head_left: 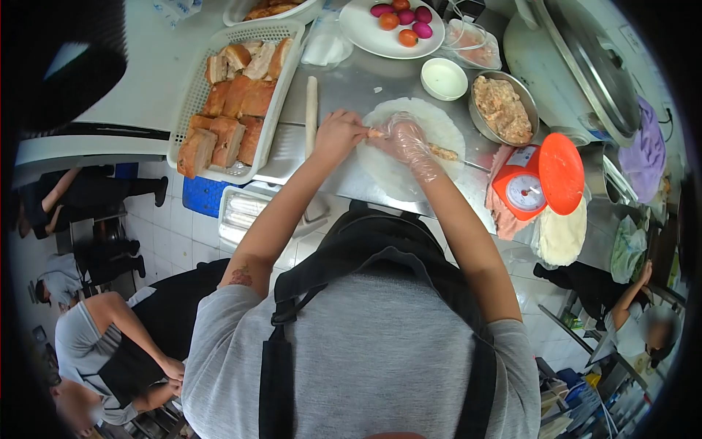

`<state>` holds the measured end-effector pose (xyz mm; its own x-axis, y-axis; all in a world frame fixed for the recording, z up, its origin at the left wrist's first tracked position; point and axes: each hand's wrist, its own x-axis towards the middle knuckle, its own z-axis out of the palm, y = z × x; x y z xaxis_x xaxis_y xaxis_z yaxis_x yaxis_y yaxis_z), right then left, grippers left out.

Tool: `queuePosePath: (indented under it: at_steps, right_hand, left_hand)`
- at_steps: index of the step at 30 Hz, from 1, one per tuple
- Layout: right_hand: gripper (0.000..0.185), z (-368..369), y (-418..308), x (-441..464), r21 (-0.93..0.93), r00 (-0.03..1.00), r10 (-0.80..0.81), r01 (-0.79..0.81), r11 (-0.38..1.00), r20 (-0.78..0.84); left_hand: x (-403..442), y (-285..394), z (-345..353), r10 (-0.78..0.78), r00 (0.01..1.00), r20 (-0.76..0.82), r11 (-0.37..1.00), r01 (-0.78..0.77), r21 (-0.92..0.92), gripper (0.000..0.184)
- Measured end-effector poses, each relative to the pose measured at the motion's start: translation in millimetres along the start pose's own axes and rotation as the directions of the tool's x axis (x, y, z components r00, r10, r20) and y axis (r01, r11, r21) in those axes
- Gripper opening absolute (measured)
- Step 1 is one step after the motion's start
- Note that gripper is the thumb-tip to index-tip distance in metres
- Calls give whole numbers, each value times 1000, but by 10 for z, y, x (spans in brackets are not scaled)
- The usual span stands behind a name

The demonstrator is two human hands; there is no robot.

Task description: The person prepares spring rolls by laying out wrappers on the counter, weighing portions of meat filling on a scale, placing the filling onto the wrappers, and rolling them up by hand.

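A round, pale, translucent wrapper sheet [391, 179] lies on the steel table, seemingly several sheets thick. Across it runs a strip of meat filling [443, 151], its middle covered by my right hand [406, 140]. That hand wears a clear plastic glove, with its fingers curled over the filling. My bare left hand [342, 134] has its fingertips pinched at the strip's left end, close to the gloved fingers. A metal bowl of meat filling [502, 110] and a small white bowl [444, 79] stand beyond the sheet.
Roasted meat slabs fill a white basket [175, 139] at left, beside a rolling pin [311, 110]. At right are a red kitchen scale [525, 189] and large pot [548, 66]. A plate [358, 33] holds purple and orange pieces. Other people [117, 344] work nearby.
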<state>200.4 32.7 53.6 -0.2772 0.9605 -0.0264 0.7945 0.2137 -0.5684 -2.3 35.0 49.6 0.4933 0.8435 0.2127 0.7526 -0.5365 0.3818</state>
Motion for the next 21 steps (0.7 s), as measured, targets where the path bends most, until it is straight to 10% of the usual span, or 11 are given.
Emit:
queuePosePath:
  at_steps: [21]
  right_hand:
    - [38, -216, 446, -344, -2, 996, 79, -79, 997, 36]
  left_hand:
    - [236, 79, 94, 66, 990, 122, 985, -45, -169, 32]
